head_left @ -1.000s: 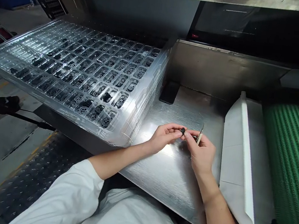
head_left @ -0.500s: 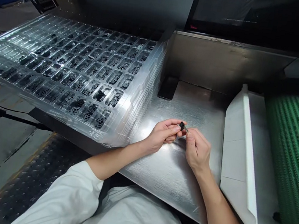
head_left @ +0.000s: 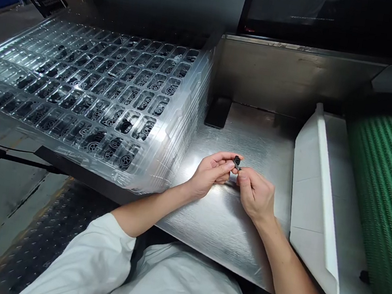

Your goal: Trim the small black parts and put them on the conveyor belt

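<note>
Over the metal work surface point(head_left: 221, 223), both hands meet around a small black part point(head_left: 237, 161), too small to name more exactly. My left hand point(head_left: 210, 173) pinches it between thumb and fingertips from the left. From the right, the thumb and forefinger of my right hand point(head_left: 257, 192) close on the part's lower end, where a thin greyish piece shows. The fingertips hide most of it. To the left lies a stack of clear plastic trays point(head_left: 166, 148), whose pockets hold black wheel-shaped parts point(head_left: 126, 160) and other dark pieces.
A black phone-like slab point(head_left: 218, 112) lies at the back left of the metal surface. A white raised guard point(head_left: 317, 183) borders the right side, with a green ribbed belt point(head_left: 385, 203) beyond it. A metal wall point(head_left: 282, 79) closes off the back.
The black part has turned slightly between my fingers, and my right fingertips are a little closer to my left. The whole view has shifted slightly.
</note>
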The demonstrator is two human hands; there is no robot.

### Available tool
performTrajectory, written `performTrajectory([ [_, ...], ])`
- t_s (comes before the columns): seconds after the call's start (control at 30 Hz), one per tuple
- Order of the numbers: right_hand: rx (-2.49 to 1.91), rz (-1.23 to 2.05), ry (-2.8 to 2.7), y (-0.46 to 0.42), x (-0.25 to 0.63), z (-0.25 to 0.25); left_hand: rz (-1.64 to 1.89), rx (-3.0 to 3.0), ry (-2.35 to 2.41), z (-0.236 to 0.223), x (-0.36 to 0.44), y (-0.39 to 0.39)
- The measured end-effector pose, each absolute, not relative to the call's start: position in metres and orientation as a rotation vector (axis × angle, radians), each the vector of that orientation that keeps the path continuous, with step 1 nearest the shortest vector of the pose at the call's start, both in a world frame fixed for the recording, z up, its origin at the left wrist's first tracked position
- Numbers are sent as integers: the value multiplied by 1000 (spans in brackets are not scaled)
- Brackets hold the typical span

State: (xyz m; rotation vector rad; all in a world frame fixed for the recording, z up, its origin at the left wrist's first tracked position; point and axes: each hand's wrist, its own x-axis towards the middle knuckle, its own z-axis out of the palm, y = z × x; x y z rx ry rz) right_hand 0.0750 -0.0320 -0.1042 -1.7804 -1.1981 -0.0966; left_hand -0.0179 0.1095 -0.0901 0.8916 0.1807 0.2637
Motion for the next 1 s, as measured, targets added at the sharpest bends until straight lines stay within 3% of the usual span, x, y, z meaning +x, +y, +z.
performTrajectory([
  [1.0,-1911,-215,-1230,-35,80,-110,234,855,205,-83,-22,108],
])
